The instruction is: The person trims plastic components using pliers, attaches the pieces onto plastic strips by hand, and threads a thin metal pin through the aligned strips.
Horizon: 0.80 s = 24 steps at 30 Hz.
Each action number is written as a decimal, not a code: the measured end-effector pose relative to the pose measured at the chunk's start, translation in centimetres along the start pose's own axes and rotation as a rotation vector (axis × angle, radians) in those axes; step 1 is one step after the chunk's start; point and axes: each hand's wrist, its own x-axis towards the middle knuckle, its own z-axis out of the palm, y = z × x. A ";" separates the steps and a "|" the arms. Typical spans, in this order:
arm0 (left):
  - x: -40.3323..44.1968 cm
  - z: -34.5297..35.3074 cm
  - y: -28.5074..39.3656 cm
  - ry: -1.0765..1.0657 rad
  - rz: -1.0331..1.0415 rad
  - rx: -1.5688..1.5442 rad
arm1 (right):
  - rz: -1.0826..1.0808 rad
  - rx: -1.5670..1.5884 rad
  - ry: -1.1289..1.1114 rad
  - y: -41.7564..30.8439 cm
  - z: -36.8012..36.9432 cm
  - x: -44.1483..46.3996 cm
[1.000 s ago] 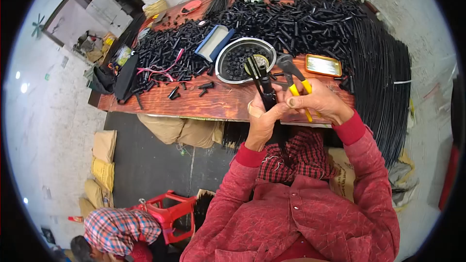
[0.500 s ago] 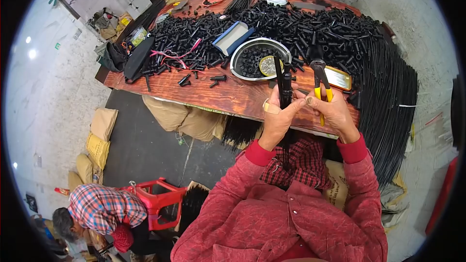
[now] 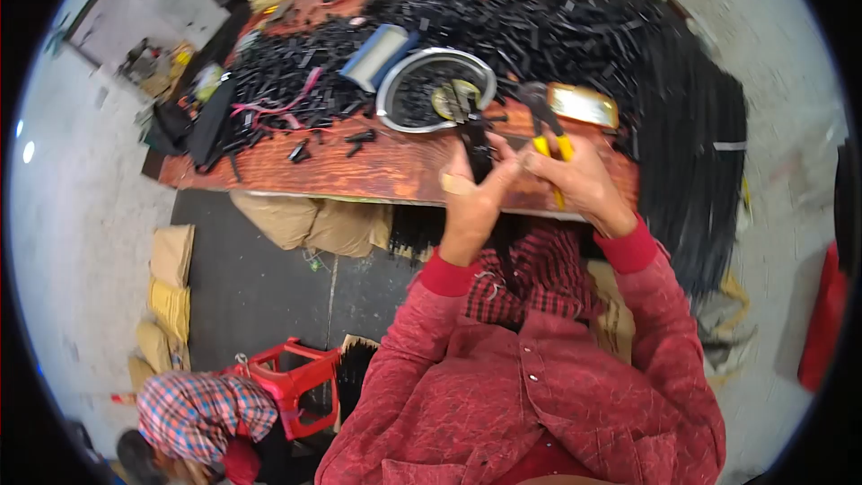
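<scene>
My left hand [image 3: 474,207], with a tan bandage on it, is closed around a dark black tube-shaped part with thin black strips [image 3: 479,151]; motion blur hides its detail. In my right hand [image 3: 585,187] is a pair of end-cutting pincers [image 3: 564,145] with yellow handles, jaws pointing up and away from me. The two hands are close together above the table's near edge. Just beyond my left hand stands a metal bowl [image 3: 386,101] of small black pieces, with a round yellowish tin [image 3: 446,106] in it.
Black tubular parts [image 3: 539,22] are heaped over the wooden table [image 3: 314,162]. Long black strips [image 3: 691,144] hang off its right side. A blue-and-white box [image 3: 379,56] and a bright-screened phone [image 3: 584,106] lie there. A person [image 3: 202,413] bends beside a red stool [image 3: 301,391].
The view has shifted, so the table and bowl appear farther left and higher. Both hands keep their holds; the black part now tilts toward the bowl.
</scene>
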 end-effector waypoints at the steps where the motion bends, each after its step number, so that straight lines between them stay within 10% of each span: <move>1: 0.0 0.0 -0.1 0.004 0.001 0.023 | -0.032 -0.010 -0.006 0.0 0.2 -0.1; 24: 0.3 -0.9 -1.5 -0.160 -0.163 -0.361 | -0.785 -0.562 0.130 -0.5 0.2 -0.8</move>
